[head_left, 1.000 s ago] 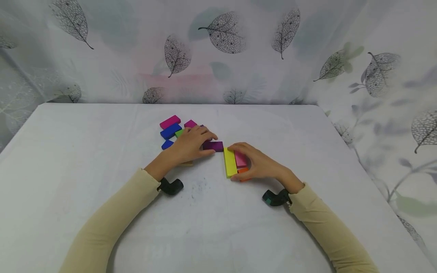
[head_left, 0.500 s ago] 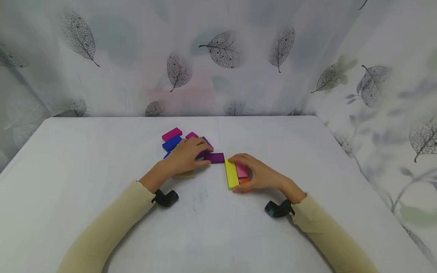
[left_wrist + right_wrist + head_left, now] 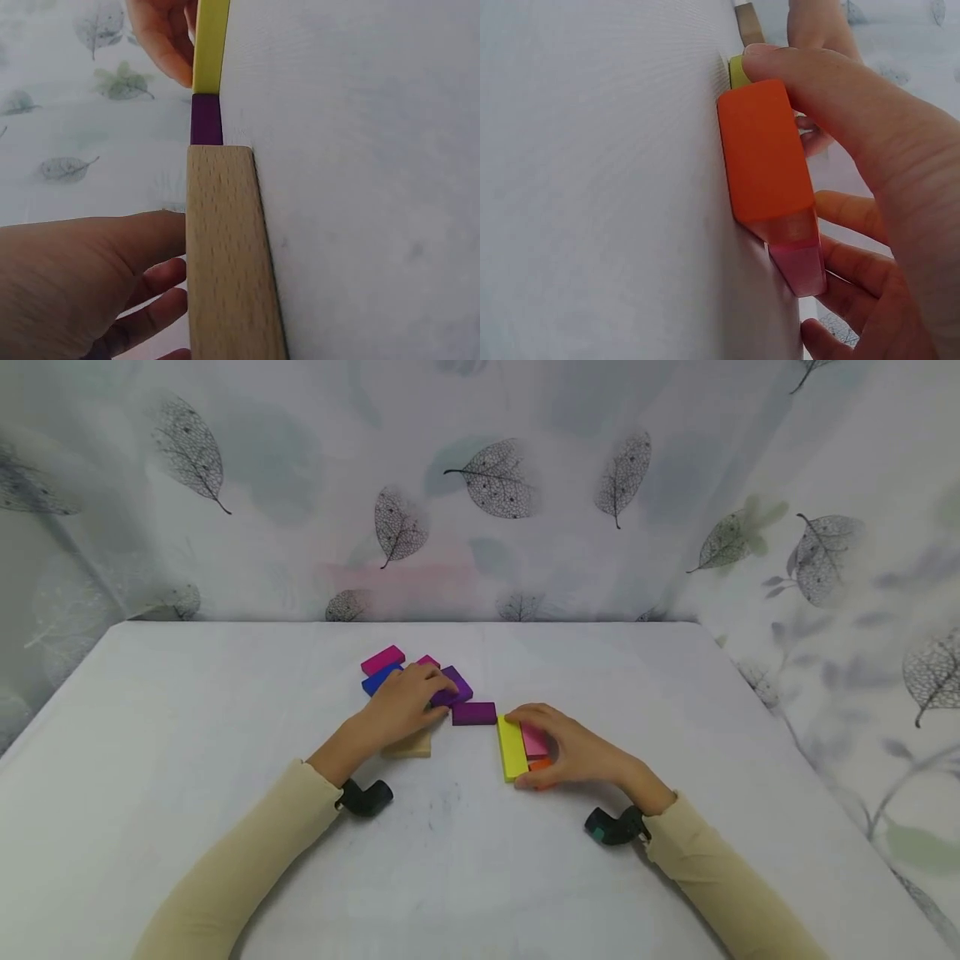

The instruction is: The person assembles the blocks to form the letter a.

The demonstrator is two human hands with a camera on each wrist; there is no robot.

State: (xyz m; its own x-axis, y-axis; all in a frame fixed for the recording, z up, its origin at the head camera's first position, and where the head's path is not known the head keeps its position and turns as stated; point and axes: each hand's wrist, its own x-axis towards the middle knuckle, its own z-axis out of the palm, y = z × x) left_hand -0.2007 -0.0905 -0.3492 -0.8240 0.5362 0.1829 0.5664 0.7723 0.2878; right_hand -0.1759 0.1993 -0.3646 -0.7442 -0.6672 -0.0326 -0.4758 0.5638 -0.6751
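In the head view my right hand (image 3: pixel 573 747) holds a yellow block (image 3: pixel 512 748) on the table, index finger at its far end and thumb at its near end. A pink block (image 3: pixel 535 741) and an orange block (image 3: pixel 542 768) lie beside it, under that hand. The near end of a dark purple block (image 3: pixel 474 714) meets the yellow block's far corner. My left hand (image 3: pixel 397 702) hovers over the left group, its fingertips by a violet block (image 3: pixel 457 685). Thumb and fingers stand apart in the left wrist view, partly hidden behind a wooden block (image 3: pixel 225 247).
A magenta block (image 3: pixel 383 659), a blue block (image 3: pixel 378 680) and a smaller pink block (image 3: pixel 428 662) lie behind my left hand. The white table (image 3: pixel 450 877) runs back to a leaf-print cloth (image 3: pixel 562 568). Each wrist carries a black camera mount (image 3: pixel 366 797).
My left hand has drawn back leftward from the dark purple block, uncovering the violet one and more of the wooden block. My right hand stays at the yellow block. The head view has tilted up.
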